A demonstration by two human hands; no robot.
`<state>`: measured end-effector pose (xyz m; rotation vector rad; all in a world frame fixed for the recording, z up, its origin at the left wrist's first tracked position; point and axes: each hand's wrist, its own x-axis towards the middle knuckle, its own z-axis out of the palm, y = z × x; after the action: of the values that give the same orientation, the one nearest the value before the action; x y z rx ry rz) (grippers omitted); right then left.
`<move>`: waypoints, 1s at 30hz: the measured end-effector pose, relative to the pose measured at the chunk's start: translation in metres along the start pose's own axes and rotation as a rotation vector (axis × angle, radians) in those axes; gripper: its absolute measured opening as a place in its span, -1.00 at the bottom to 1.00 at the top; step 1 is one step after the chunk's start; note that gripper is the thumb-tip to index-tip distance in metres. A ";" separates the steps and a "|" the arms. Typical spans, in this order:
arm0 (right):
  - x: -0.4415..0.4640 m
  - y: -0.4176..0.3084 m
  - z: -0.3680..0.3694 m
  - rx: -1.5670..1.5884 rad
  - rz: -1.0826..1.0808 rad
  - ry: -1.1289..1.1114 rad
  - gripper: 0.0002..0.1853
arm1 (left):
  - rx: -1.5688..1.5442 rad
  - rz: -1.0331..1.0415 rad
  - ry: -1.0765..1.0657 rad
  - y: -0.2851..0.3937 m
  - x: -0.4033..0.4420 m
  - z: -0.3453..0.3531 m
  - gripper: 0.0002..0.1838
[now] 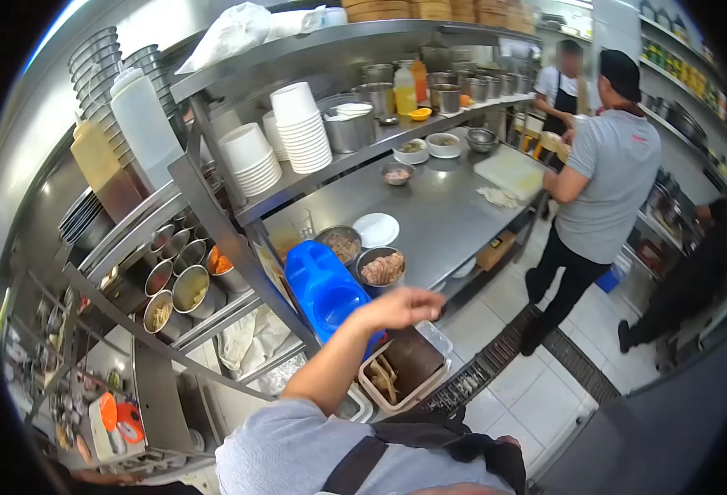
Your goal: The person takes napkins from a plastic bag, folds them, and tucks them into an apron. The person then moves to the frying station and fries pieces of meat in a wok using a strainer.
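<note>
hands: left (401, 308) loosely open, right unclear; nearby, a bright blue plastic container (324, 285).

"Can you read any words or numbers here?"
"None at all. The co-worker's grey shirt (603, 194) has a small red mark (641, 139) near the shoulder that might be lettering, but it's too blurred to make out"

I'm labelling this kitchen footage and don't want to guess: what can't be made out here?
All in the head view:
Whether the left hand holds anything: its palm is turned away from the camera.
Lower part of the blue container: hidden behind the left forearm.
Tops of the bamboo steamers: cut off by the top edge.
Labels on the far-right bottles: too small and blurred.
</note>
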<state>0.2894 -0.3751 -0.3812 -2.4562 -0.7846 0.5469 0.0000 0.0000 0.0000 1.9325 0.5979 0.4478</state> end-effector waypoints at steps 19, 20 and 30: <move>0.408 -0.222 0.013 -0.310 -0.297 -0.552 -0.79 | 0.752 0.205 1.504 0.106 0.046 -0.224 -0.59; 0.423 -0.262 0.008 -0.312 -0.537 -0.417 -0.77 | 0.892 0.195 1.585 0.117 0.050 -0.242 -0.59; 0.421 -0.640 -0.070 0.579 -1.354 -0.598 -0.62 | 1.821 -0.436 1.830 0.214 0.072 -0.397 -0.60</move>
<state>0.3730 0.3162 -0.0544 -0.8338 -1.8889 0.7547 -0.1164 0.2541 0.3612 1.9696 3.3922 1.7476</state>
